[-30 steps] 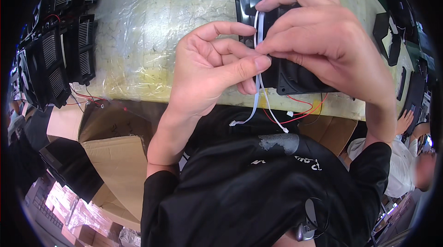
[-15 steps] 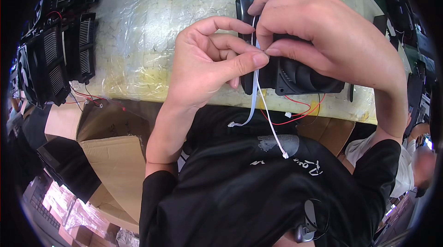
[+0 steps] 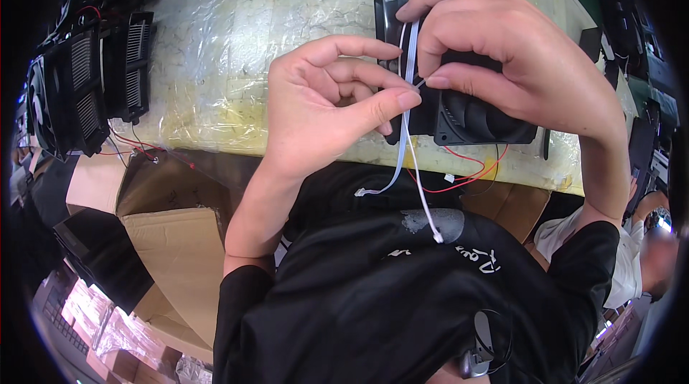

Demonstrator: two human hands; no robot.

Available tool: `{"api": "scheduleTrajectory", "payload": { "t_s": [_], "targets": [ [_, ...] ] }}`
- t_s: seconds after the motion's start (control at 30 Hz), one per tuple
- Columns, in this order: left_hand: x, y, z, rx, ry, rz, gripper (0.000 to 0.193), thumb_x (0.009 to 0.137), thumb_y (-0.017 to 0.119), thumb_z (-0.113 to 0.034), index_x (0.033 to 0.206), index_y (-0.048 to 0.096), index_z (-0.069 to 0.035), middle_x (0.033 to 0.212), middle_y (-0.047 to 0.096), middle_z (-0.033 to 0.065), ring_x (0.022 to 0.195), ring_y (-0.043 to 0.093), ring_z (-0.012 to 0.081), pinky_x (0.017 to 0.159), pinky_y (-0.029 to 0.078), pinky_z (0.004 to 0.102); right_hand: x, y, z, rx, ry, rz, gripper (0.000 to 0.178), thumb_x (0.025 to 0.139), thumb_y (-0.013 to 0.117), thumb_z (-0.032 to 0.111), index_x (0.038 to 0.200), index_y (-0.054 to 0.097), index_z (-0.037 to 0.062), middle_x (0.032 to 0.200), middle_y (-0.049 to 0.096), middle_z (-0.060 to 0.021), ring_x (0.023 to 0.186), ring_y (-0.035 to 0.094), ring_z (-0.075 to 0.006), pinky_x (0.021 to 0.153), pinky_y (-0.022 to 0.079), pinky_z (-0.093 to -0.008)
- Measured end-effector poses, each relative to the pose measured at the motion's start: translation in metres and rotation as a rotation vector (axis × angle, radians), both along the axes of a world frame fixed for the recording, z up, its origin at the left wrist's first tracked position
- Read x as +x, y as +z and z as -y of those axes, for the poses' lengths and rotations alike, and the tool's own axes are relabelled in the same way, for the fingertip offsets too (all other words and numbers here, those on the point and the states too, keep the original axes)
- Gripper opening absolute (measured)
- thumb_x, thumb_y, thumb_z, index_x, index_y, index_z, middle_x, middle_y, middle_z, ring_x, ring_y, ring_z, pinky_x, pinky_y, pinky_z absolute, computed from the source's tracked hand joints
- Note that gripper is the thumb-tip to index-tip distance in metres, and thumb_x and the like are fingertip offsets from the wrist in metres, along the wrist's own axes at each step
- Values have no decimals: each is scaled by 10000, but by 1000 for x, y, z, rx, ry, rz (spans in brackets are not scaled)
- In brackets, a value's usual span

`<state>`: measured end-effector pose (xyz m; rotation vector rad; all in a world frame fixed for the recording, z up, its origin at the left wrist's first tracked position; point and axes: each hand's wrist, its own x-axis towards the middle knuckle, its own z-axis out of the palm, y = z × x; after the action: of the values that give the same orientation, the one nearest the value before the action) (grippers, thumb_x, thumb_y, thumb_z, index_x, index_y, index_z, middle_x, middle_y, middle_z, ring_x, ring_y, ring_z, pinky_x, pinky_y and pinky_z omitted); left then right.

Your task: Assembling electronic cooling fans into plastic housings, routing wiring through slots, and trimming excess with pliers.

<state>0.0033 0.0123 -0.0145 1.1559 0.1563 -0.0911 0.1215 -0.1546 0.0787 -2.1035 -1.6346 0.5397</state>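
My left hand (image 3: pixel 323 104) pinches a pale flat ribbon cable (image 3: pixel 391 177) and a thin white cable (image 3: pixel 423 201) between thumb and index finger. The connector ends of both hang down past the table edge. Close beside it, my right hand (image 3: pixel 495 54) is closed, its thumb and index finger on a short thin pale strip (image 3: pixel 421 84) at the cables; its exact kind is too small to tell. Below the hands lies a black housing (image 3: pixel 387 7) with a black fan (image 3: pixel 477 118), partly hidden by my right hand. Red wires (image 3: pixel 466 181) trail from the fan.
Several black finned fan units (image 3: pixel 79 90) stand at the table's left, their wires over the edge. Clear film covers the pale table (image 3: pixel 215 61). An open cardboard box (image 3: pixel 172 240) sits below left. Another person (image 3: pixel 624 262) is at the right edge.
My right hand and the housing have shifted slightly right. A small gap now shows between the two hands' fingertips, with the pale strip across it. The white cable's end has swung a little left.
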Motion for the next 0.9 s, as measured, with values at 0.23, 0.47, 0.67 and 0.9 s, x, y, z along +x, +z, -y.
{"api": "scheduleTrajectory", "payload": {
  "t_s": [0.23,0.47,0.67,0.9],
  "targets": [
    [3,-9,1,75,-34,108,276,776,754,78,971,563,35,838,714,169,611,633,81,472,454,170,1,-2,-1,-2,58,23,106,752,693,39,784,592,49,808,598,-50,1092,579,-299,961,393,-415],
    [1,-8,7,55,33,117,177,771,764,57,903,647,58,805,717,119,581,593,45,515,443,160,-3,0,5,55,-46,-51,108,723,710,25,747,608,51,802,579,-45,1119,576,-295,1057,331,-460],
    [-5,-20,4,315,-40,476,141,748,749,73,880,740,24,777,687,86,660,627,91,572,483,202,-30,-10,17,25,-149,24,102,720,703,26,765,626,74,911,564,-29,1209,510,-301,1116,220,-527],
    [-5,-20,14,464,146,627,181,679,737,86,851,727,27,841,630,80,670,609,109,569,474,218,-38,-21,22,85,-225,-22,106,717,708,59,747,612,93,903,576,-9,1190,521,-277,1128,152,-550]
  ]
}}
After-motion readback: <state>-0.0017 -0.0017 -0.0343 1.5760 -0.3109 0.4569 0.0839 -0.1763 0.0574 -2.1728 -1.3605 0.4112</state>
